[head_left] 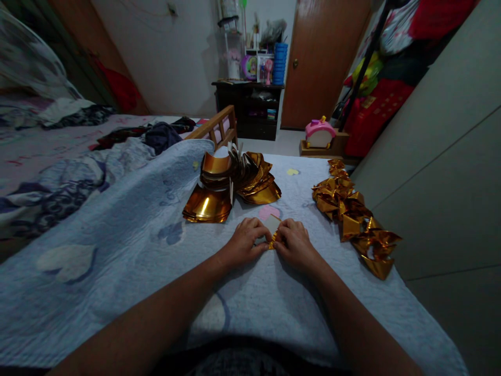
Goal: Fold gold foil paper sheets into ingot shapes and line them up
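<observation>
Between my two hands, just above the blue quilt (pixel 235 277), is a small sheet of gold foil paper (pixel 273 223), its pale back partly showing and a gold crinkled edge at the bottom. My left hand (pixel 250 237) pinches its left side with thumb and fingers. On the right side, my right hand (pixel 293 240) grips it the same way, covering part of it. Beyond my left hand lie fanned stacks of flat gold foil sheets (pixel 209 203). Over to the right sits a row of folded gold foil pieces (pixel 348 209).
A wooden bed rail (pixel 225 125) rises behind the stacks. Rumpled bedding (pixel 78 177) covers the left side, and a pale cabinet (pixel 438 156) borders the right. Farther back are a dark stand (pixel 250 104), a wooden door (pixel 317 62) and a pink toy (pixel 320 133) on a box.
</observation>
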Tool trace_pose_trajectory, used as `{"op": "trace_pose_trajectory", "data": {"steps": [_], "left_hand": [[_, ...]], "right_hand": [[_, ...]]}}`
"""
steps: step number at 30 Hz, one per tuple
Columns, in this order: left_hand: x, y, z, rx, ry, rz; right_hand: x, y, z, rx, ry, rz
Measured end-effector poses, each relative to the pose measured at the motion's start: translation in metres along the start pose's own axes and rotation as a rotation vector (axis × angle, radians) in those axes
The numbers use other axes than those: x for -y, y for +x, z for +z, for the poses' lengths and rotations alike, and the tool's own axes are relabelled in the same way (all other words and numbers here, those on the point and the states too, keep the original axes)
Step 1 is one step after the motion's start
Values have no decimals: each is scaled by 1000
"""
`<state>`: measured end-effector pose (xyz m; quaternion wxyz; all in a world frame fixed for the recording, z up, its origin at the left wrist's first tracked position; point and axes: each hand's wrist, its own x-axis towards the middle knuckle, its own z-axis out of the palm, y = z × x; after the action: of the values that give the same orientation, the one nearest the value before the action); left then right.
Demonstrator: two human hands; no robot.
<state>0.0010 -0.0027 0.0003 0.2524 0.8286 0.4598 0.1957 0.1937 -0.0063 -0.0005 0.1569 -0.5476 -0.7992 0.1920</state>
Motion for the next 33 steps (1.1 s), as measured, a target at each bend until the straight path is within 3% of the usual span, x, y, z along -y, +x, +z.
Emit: {"op": "trace_pose_trajectory", "data": {"steps": [33], "left_hand": [[-1, 1, 5, -25, 36, -14]], "right_hand": [[0, 0, 4, -23, -39, 11]]}}
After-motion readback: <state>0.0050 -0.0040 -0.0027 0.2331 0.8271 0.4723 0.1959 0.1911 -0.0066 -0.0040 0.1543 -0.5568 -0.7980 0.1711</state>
